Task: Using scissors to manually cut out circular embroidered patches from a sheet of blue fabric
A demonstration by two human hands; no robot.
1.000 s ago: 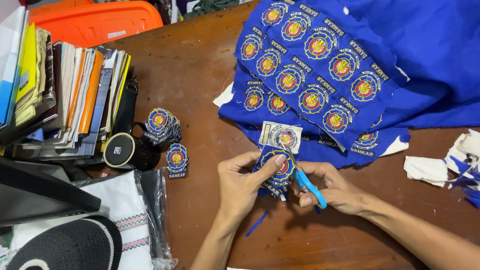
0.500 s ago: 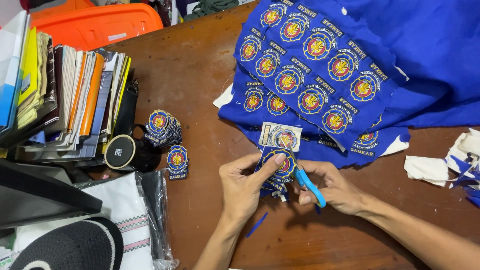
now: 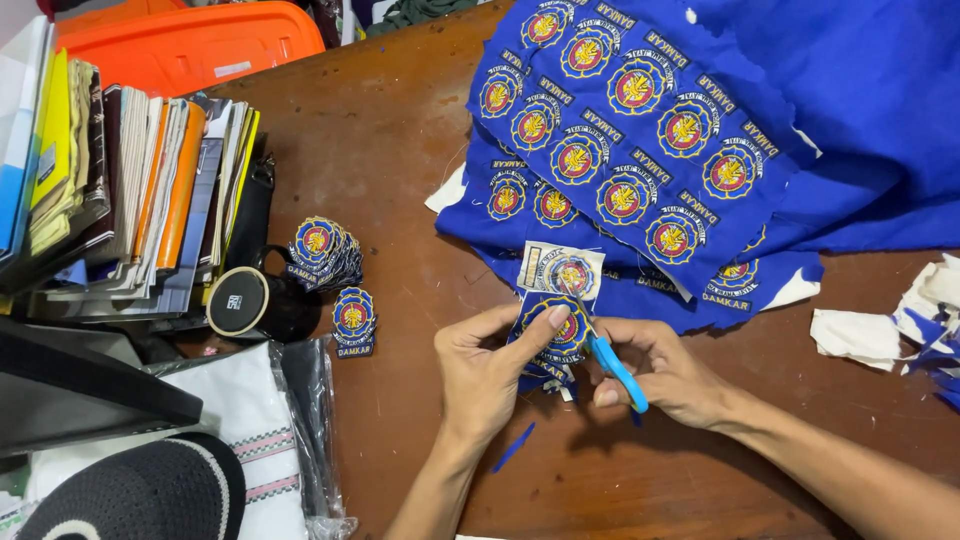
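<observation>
Head view, looking down on a dark brown wooden table [image 3: 400, 150], worn and scratched. Near its middle, left hand [image 3: 485, 370] pinching a round embroidered patch [image 3: 556, 330] between thumb and fingers: blue cloth, red and yellow emblem, rough cut edge. Right hand [image 3: 670, 375] closed around the blue handles of small scissors [image 3: 610, 360], blades at the patch's rim. Just above, a partly cut patch square [image 3: 562, 270] with pale backing showing. Beyond that, spread across the upper right, soft blue fabric sheet [image 3: 850, 110] stitched with rows of the same round emblems. At the right edge, white and blue cloth scraps [image 3: 900, 320]. To the left, a fanned stack of finished patches [image 3: 325, 250], one single patch [image 3: 353, 320] below it, beside a black mug [image 3: 250, 303]. Far left, upright books and folders [image 3: 130, 190]; orange plastic lid [image 3: 190, 45] behind; black cap [image 3: 130, 495] and bagged white cloth [image 3: 250, 420] at the lower left.
</observation>
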